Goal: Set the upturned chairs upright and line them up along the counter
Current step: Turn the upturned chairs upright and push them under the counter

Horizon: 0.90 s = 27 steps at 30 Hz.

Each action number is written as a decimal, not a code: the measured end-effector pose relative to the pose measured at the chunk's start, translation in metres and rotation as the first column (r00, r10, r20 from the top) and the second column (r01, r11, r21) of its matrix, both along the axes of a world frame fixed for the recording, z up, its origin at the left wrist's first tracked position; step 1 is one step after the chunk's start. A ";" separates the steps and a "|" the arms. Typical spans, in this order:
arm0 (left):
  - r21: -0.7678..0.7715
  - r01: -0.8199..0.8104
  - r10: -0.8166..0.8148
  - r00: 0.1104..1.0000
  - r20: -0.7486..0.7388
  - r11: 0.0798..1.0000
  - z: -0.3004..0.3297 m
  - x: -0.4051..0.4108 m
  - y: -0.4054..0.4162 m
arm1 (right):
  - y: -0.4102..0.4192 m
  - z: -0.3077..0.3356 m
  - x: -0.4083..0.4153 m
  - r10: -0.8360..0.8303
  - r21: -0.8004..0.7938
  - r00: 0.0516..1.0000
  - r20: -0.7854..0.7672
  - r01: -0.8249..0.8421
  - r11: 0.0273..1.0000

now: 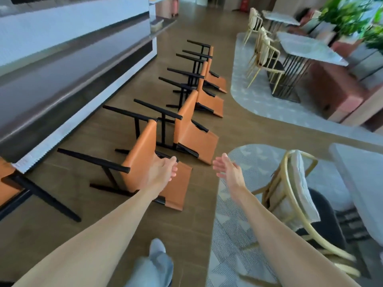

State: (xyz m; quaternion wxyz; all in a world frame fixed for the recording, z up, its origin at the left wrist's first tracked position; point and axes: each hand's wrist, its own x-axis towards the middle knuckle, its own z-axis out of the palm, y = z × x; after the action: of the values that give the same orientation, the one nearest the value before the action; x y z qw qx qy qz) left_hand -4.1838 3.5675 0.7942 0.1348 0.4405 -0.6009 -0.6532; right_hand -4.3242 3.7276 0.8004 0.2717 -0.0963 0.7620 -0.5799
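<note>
A: Item one, step in hand?

B: Righting the nearest of the tipped chairs. Four orange leather chairs with black metal frames lie on their backs in a row on the brown floor, running from lower centre up to upper centre of the frame, legs pointing toward the long dark-topped table (68,56) at the left. The nearest orange chair (143,154) sits centre-left; the second orange chair (192,129) is just beyond it.

A: Hands?

B: Left hand (163,172) reaches over that nearest chair's seat edge, fingers curled near the black frame; whether it grips yet, I cannot tell. Right hand (228,168) hangs spread and flat, holding nothing, just right of the chair.

A: Next move?

B: By my reckoning, both hands need a firm hold on backrest and frame, then a lift and swing onto the legs, facing the table.

A: Containers?

B: One small blurred box (156,23) on the table's far end, upper centre; contents unreadable.
</note>
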 end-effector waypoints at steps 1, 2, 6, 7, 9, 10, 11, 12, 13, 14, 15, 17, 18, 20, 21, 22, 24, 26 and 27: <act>-0.031 0.013 -0.012 1.000 0.015 0.999 -0.003 -0.013 -0.006 | -0.003 -0.007 -0.011 0.019 0.007 1.000 0.002 -0.019 1.000; -0.050 0.012 -0.010 1.000 0.029 0.999 -0.009 -0.027 -0.015 | -0.007 -0.015 -0.022 0.037 0.018 0.999 0.012 -0.037 0.999; -0.012 -0.061 0.061 0.996 0.064 0.998 -0.053 -0.090 -0.049 | -0.030 -0.046 -0.078 0.079 0.065 0.994 0.071 -0.084 0.994; 0.019 -0.100 0.098 0.992 0.075 0.995 -0.066 -0.109 -0.058 | -0.038 -0.054 -0.098 0.081 0.081 0.994 0.079 -0.087 0.993; 0.115 -0.192 0.180 0.978 0.107 0.975 -0.095 -0.150 -0.073 | -0.052 -0.073 -0.141 0.090 0.116 0.992 0.089 -0.100 0.988; 0.179 -0.256 0.236 0.964 0.126 0.950 -0.107 -0.171 -0.079 | -0.061 -0.078 -0.164 0.102 0.143 0.989 0.106 -0.117 0.983; 0.247 -0.319 0.288 0.945 0.154 0.915 -0.114 -0.189 -0.079 | -0.068 -0.081 -0.186 0.111 0.194 0.984 0.138 -0.136 0.971; 0.288 -0.359 0.322 0.932 0.167 0.888 -0.115 -0.206 -0.079 | -0.074 -0.082 -0.204 0.118 0.227 0.981 0.151 -0.150 0.962; 0.325 -0.373 0.337 0.927 0.162 0.869 -0.115 -0.224 -0.082 | -0.083 -0.082 -0.224 0.140 0.240 0.979 0.146 -0.173 0.955; 0.346 -0.376 0.343 0.927 0.154 0.860 -0.117 -0.242 -0.086 | -0.093 -0.084 -0.244 0.166 0.250 0.977 0.133 -0.196 0.948; 0.349 -0.381 0.352 0.924 0.146 0.856 -0.116 -0.258 -0.093 | -0.106 -0.084 -0.264 0.182 0.260 0.975 0.125 -0.209 0.943; 0.353 -0.410 0.388 0.912 0.136 0.841 -0.112 -0.283 -0.113 | -0.137 -0.084 -0.297 0.208 0.253 0.969 0.135 -0.237 0.938; 0.347 -0.431 0.412 0.902 0.131 0.833 -0.111 -0.291 -0.124 | -0.152 -0.086 -0.309 0.225 0.242 0.964 0.144 -0.255 0.936; 0.328 -0.494 0.477 0.868 0.135 0.805 -0.112 -0.304 -0.148 | -0.186 -0.092 -0.333 0.289 0.230 0.943 0.166 -0.322 0.918; 0.312 -0.521 0.503 0.852 0.145 0.794 -0.115 -0.308 -0.159 | -0.202 -0.098 -0.343 0.318 0.219 0.931 0.180 -0.353 0.910; 0.294 -0.551 0.527 0.834 0.162 0.781 -0.120 -0.310 -0.170 | -0.219 -0.107 -0.353 0.337 0.205 0.919 0.204 -0.377 0.903; 0.264 -0.619 0.582 0.785 0.212 0.740 -0.135 -0.311 -0.188 | -0.249 -0.128 -0.371 0.397 0.186 0.881 0.255 -0.448 0.875; 0.240 -0.709 0.659 0.705 0.261 0.663 -0.157 -0.311 -0.205 | -0.281 -0.162 -0.395 0.500 0.182 0.814 0.294 -0.561 0.807; 0.228 -0.758 0.709 0.653 0.268 0.611 -0.166 -0.310 -0.211 | -0.297 -0.178 -0.408 0.534 0.199 0.787 0.310 -0.603 0.773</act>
State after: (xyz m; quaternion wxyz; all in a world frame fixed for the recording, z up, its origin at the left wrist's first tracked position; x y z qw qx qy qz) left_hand -4.4941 3.3564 0.6281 0.2713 0.7116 -0.2611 -0.5932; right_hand -4.7321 3.4310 0.6226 0.5347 -0.2135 0.7342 -0.3599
